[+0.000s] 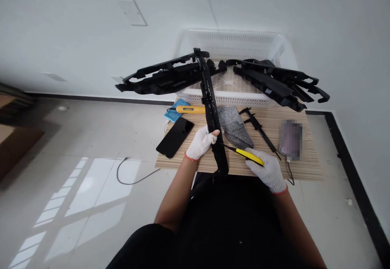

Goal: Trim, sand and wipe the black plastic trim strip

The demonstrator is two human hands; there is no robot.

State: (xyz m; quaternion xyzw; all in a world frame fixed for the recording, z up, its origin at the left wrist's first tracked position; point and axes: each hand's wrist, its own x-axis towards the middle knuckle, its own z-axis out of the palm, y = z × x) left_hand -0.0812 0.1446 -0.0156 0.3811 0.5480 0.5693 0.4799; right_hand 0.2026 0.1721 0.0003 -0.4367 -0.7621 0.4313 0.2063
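Observation:
My left hand (201,142), in a white knitted glove with the thumb tip bare, grips a long black plastic trim piece (210,98). The piece runs lengthwise in front of me, its lower end bent near the table edge. My right hand (268,169), gloved as well, is closed around the yellow handle of a thin-tipped hand tool (250,156). Its dark, slender tip points left and reaches the edge of the trim piece just below my left hand; whether it touches is unclear. Behind the trim piece lies a grey cloth (233,125).
A white plastic basket (234,99) at the back carries black trim pieces (274,80) jutting out on both sides. On the slatted table (292,173) lie a phone (175,137), a yellow-handled corded tool (191,109), a blue mat (173,115), a caliper (262,131) and a blurred-out object (291,139).

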